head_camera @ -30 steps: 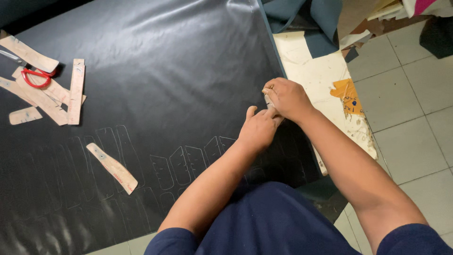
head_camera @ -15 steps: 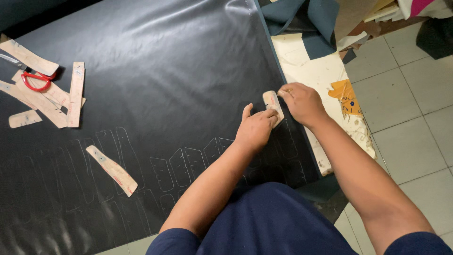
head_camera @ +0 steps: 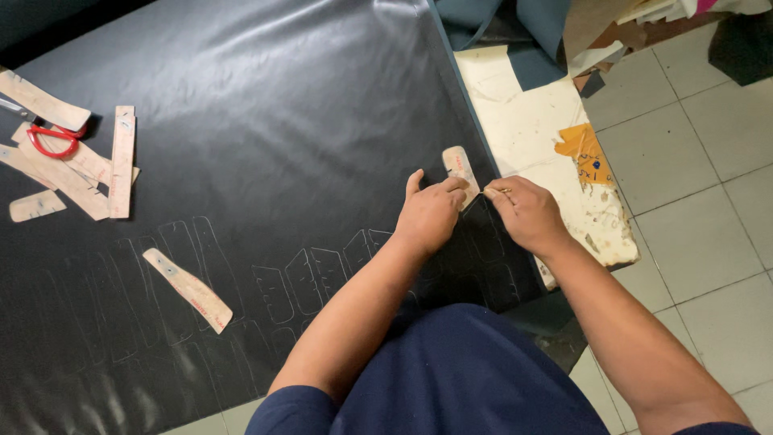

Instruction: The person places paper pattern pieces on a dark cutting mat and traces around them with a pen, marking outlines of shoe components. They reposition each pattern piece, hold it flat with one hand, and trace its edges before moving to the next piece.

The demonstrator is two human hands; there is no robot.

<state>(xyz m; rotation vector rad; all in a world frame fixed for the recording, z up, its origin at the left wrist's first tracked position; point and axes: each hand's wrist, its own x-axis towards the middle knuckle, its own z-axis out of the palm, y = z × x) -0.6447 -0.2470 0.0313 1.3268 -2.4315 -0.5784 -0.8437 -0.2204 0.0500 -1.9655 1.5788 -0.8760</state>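
The left hand (head_camera: 431, 216) pins a small template (head_camera: 460, 171) on the black sheet (head_camera: 266, 121) near its right edge. The right hand (head_camera: 525, 211), since pulled back, pinches a marker (head_camera: 493, 192) at its edge, seemingly tracing.

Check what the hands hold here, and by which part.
The left hand pins a small tan rounded card template by its lower end on the black sheet. The right hand pinches something thin, unclear.
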